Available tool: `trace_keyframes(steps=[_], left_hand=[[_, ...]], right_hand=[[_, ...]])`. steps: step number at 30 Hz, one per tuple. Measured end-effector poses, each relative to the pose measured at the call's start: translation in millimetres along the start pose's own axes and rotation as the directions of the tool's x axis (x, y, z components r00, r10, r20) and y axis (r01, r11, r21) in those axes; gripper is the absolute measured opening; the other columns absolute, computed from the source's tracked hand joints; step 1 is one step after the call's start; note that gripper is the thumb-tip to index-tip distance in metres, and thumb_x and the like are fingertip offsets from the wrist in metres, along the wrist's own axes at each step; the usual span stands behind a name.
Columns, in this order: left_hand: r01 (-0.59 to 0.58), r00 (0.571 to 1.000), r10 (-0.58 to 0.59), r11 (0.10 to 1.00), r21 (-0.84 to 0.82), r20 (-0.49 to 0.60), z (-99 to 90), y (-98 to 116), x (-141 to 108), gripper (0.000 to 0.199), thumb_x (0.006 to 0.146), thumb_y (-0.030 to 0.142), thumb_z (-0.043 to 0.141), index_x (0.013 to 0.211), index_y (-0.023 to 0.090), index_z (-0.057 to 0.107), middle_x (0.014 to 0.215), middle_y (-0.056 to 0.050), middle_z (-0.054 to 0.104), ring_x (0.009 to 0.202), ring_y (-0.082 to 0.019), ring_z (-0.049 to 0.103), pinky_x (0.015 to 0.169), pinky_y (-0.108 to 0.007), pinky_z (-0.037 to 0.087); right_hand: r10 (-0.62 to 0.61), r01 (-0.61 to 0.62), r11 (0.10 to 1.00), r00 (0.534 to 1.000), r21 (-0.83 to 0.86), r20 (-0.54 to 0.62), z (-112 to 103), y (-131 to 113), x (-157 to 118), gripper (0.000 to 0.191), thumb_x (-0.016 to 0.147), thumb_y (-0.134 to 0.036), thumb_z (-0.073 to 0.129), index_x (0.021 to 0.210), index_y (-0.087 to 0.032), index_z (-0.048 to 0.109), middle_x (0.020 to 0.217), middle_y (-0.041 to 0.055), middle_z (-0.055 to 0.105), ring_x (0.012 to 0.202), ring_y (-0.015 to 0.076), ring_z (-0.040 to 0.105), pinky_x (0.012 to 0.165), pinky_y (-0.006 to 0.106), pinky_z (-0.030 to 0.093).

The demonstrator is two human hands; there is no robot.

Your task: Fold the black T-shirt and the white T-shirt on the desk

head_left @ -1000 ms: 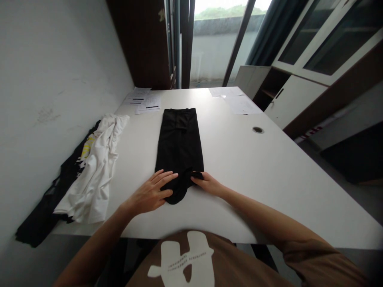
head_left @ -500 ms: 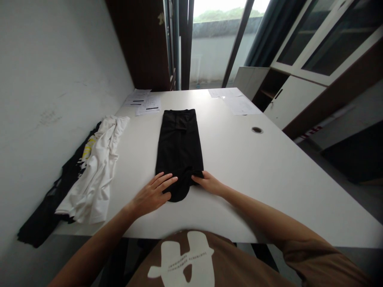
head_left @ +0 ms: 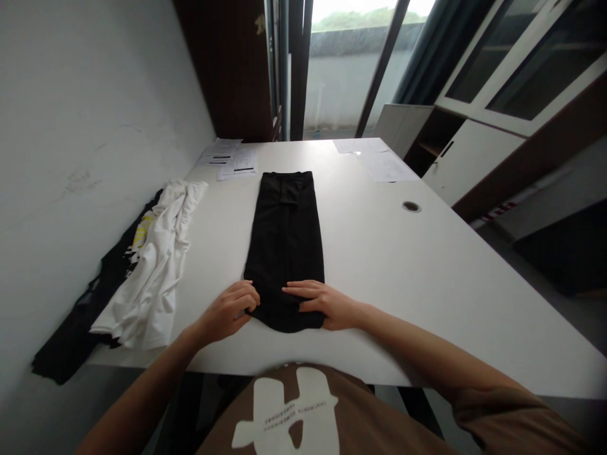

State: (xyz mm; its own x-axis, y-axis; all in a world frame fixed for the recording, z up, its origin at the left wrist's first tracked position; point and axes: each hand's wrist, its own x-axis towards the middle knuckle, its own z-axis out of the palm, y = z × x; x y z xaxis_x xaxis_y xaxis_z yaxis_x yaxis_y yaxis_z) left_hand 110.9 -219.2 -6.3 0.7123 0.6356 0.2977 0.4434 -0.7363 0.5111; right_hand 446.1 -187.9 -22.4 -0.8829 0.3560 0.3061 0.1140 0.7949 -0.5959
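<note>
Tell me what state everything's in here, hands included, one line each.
Black garment: fairly flat on the desk, lower end at the hands.
Left hand: fingers curled at the black garment's left edge; grip unclear.
Right hand: fingers extended on the black garment.
White garment: crumpled, partly over the dark garment.
Papers: lying on the desk.
Low cabinet: partly open.
Curtain: gathered to one side.

Black garment (head_left: 289, 243) (white table (head_left: 374, 253))
</note>
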Motion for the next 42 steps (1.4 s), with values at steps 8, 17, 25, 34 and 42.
trace_keyframes(steps=[8, 17, 25, 34, 42], left_hand=[[0.061, 0.998, -0.066, 0.971, 0.232, 0.015, 6.2, -15.2, -13.6, 0.078, 0.08, 0.005, 0.064, 0.152, 0.026, 0.043, 0.148, -0.013, 0.048, 0.139, -0.034, 0.042, 0.115, -0.056, 0.04], [0.009, 0.995, -0.029, 0.979, 0.204, 0.092, 14.0, -35.8, -0.1, 0.085, 0.08, -0.003, 0.049, 0.158, 0.029, 0.035, 0.159, -0.006, 0.043, 0.147, -0.025, 0.039, 0.125, -0.053, 0.028], [-0.176, 0.978, 0.134, 0.939, 0.294, 0.159, 4.9, -37.2, -8.4, 0.076, 0.086, -0.005, 0.041, 0.152, 0.032, 0.048, 0.157, -0.005, 0.047, 0.144, -0.023, 0.044, 0.122, -0.053, 0.034], [-0.139, 0.977, 0.068, 0.92, 0.366, 0.2, 6.6, -29.5, -16.1, 0.068, 0.09, 0.005, 0.051, 0.153, 0.031, 0.048, 0.128, -0.01, 0.063, 0.117, -0.026, 0.059, 0.104, -0.048, 0.05], [-0.155, 0.94, 0.081, 0.967, 0.201, 0.333, 0.9, -9.1, 8.5, 0.09, 0.077, 0.005, 0.057, 0.159, 0.034, 0.035, 0.166, -0.005, 0.032, 0.151, -0.031, 0.03, 0.125, -0.059, 0.021]], right_hand=[[0.018, -0.009, 0.99, 0.998, -0.142, 0.062, 6.9, -3.7, 3.0, 0.054, 0.074, -0.007, 0.067, 0.125, -0.025, 0.07, 0.163, 0.0068, 0.035, 0.151, 0.0297, 0.031, 0.123, 0.053, 0.022], [0.105, -0.071, 0.983, 0.973, 0.169, -0.205, 10.5, 5.6, 0.9, 0.053, 0.089, -0.015, 0.061, 0.142, -0.021, 0.059, 0.143, 0.0155, 0.06, 0.132, 0.0254, 0.056, 0.11, 0.044, 0.044], [-0.014, 0.014, 1.0, 0.998, 0.006, 0.067, 4.3, -0.3, -4.5, 0.056, 0.073, -0.013, 0.065, 0.128, -0.023, 0.069, 0.146, 0.0102, 0.058, 0.143, 0.0288, 0.045, 0.119, 0.051, 0.031], [-0.049, 0.047, 0.999, 0.986, 0.021, 0.157, 6.4, -4.8, -5.9, 0.066, 0.072, -0.012, 0.061, 0.137, -0.024, 0.064, 0.145, 0.0086, 0.059, 0.142, 0.0272, 0.046, 0.121, 0.049, 0.026], [0.231, -0.22, 0.919, 0.973, 0.328, 0.006, -6.9, -22.1, -3.3, 0.044, 0.088, -0.013, 0.057, 0.129, -0.023, 0.07, 0.128, 0.0079, 0.07, 0.123, 0.0228, 0.062, 0.11, 0.042, 0.045]])
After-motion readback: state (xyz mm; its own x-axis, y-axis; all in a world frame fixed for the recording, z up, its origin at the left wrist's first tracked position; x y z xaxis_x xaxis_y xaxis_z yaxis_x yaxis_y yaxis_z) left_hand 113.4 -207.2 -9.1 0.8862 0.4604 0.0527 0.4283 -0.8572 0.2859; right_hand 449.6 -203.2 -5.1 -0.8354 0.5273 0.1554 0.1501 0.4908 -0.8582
